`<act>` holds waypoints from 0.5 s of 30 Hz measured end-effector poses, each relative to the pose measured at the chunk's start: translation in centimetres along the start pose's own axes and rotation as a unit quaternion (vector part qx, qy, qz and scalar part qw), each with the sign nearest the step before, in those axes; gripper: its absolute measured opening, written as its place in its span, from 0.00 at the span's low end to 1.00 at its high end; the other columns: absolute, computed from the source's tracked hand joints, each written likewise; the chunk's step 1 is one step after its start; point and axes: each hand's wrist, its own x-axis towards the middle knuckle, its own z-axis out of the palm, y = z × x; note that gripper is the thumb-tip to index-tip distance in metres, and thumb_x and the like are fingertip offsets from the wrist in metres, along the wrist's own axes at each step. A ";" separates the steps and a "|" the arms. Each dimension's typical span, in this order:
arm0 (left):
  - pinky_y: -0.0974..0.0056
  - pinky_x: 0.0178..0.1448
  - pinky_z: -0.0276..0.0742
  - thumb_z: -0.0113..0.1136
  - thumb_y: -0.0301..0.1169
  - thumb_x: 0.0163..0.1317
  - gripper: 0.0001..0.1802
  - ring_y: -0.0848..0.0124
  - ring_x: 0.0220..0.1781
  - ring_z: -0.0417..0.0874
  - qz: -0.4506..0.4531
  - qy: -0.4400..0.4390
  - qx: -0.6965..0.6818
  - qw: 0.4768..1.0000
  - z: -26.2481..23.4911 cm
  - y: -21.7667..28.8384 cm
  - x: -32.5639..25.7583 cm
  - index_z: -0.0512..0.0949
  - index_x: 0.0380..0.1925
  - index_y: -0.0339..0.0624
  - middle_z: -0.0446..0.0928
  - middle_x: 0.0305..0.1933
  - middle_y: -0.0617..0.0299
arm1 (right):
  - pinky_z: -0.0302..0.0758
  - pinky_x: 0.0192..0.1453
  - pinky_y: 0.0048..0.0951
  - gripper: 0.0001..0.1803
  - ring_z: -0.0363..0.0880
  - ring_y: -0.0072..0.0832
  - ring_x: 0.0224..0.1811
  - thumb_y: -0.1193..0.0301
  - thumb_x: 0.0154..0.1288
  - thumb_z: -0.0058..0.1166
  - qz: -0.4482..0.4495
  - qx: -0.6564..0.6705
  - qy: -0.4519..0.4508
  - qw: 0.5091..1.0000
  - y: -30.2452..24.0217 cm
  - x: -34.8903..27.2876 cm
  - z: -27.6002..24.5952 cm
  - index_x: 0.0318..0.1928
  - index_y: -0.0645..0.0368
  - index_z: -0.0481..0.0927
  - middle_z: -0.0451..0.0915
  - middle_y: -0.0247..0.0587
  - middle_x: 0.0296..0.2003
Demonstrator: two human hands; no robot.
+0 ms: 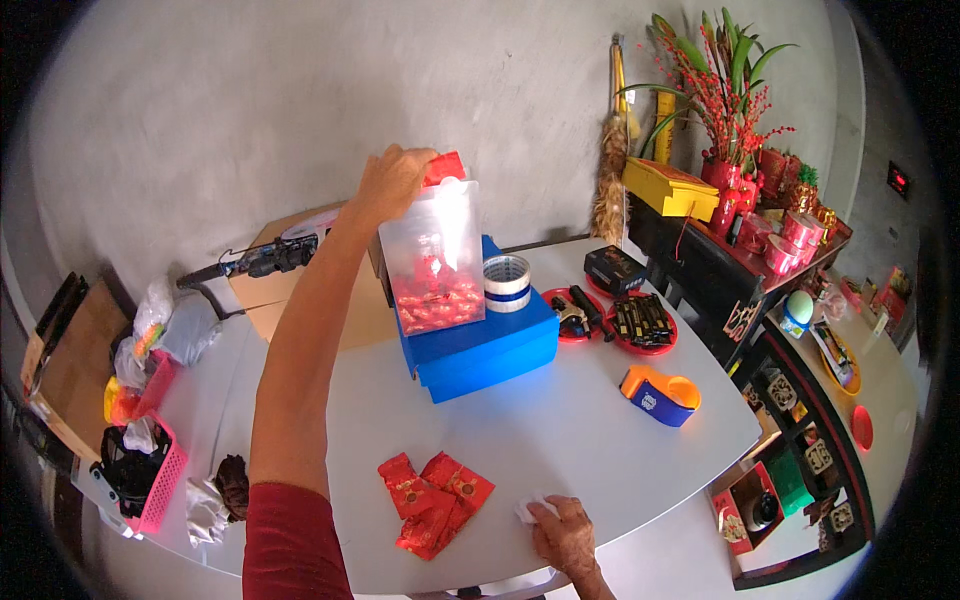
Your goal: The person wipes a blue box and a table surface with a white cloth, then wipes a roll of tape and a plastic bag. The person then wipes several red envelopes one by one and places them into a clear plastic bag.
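Note:
My left hand is raised over the frosted clear plastic container, its fingers closed on a red packet at the rim. Red wrapped pieces fill the bottom of this container, which stands upright on a blue box. Low on the white table, my right hand is closed on a crumpled white tissue. Between my left sleeve and right hand lie several overlapping red packets with gold marks.
A tape roll sits on the blue box. Red plates of dark sticks stand right, near an orange-and-blue strap. Pink baskets and plastic bags are left. A red-berried plant stands on a dark cabinet.

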 end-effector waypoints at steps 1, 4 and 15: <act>0.45 0.54 0.66 0.45 0.39 0.66 0.16 0.54 0.52 0.73 -0.013 -0.010 -0.002 1.000 0.0 -0.1 0.0 0.75 0.49 0.51 0.78 0.48 0.57 | 0.79 0.41 0.40 0.20 0.77 0.43 0.42 0.79 0.42 0.57 0.002 -0.003 -0.005 1.000 -0.1 0.1 -0.1 0.41 0.53 0.81 0.76 0.45 0.41; 0.46 0.49 0.68 0.44 0.37 0.66 0.15 0.56 0.48 0.75 0.028 -0.004 -0.001 1.000 -0.3 0.2 -0.1 0.76 0.48 0.53 0.79 0.48 0.61 | 0.78 0.42 0.40 0.20 0.77 0.43 0.43 0.77 0.43 0.58 0.007 -0.015 -0.015 1.000 -0.2 -0.1 -0.2 0.42 0.51 0.81 0.76 0.44 0.42; 0.46 0.47 0.69 0.46 0.38 0.64 0.13 0.56 0.43 0.79 0.007 -0.098 -0.039 0.994 -0.5 1.5 -2.6 0.76 0.45 0.55 0.80 0.39 0.61 | 0.78 0.40 0.40 0.18 0.77 0.45 0.40 0.79 0.44 0.55 -0.007 -0.004 0.019 1.000 -0.1 0.1 0.1 0.41 0.54 0.82 0.76 0.47 0.40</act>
